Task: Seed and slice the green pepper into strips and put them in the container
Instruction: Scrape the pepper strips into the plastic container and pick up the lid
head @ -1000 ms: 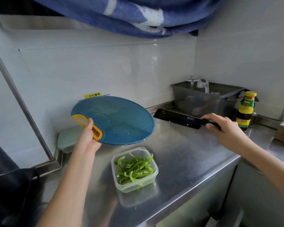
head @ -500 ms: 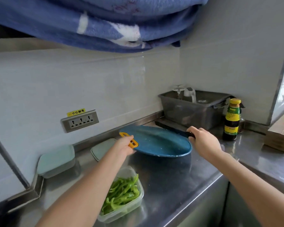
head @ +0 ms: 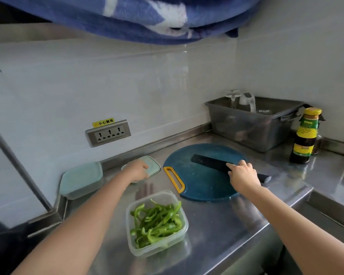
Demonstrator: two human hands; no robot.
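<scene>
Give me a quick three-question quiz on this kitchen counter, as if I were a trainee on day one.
1. True or false: the green pepper strips lie in the clear container.
2. The knife lies on: A) the cutting board; B) the grey bin; C) the sauce bottle.
3. In a few words: what does the left hand touch?

Key: 1 true; 2 A; 3 the pale green lid.

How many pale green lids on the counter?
2: a lid on the box at far left, another lid under the left hand beside the cutting board; more may be stacked beneath.
</scene>
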